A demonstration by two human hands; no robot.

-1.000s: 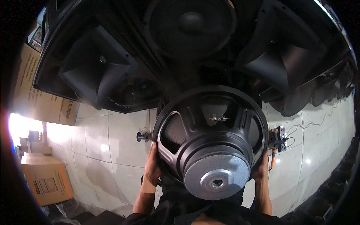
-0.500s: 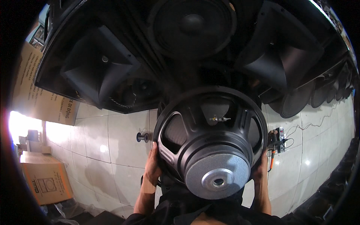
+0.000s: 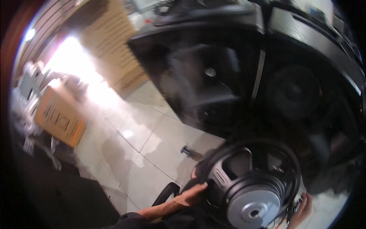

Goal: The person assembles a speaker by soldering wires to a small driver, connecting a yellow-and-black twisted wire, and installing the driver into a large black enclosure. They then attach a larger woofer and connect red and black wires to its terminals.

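A large speaker driver (image 3: 221, 177) rests at my lap, its black metal frame and round silver magnet facing up. My left hand (image 3: 195, 194) holds the left side of its frame, thumb against the metal. Beside the right rim is my right hand (image 3: 303, 209), fingers loosely extended and slightly blurred. A narrow gap seems to separate it from the rim. Small terminals (image 3: 276, 168) show on the driver's far side.
Big black speaker cabinets (image 3: 225, 114) stand ahead, with horn openings. A small spool (image 3: 186, 151) sits on the tiled floor (image 3: 156, 164). Cardboard boxes, one tall (image 3: 108, 45) and one smaller (image 3: 61, 116), stand at left near bright light. A dark surface (image 3: 72, 191) fills the lower left.
My view has swung left and tilted, so the driver and both hands appear lower and further right. My right hand seems to have come away from the rim; my left stays on the driver.
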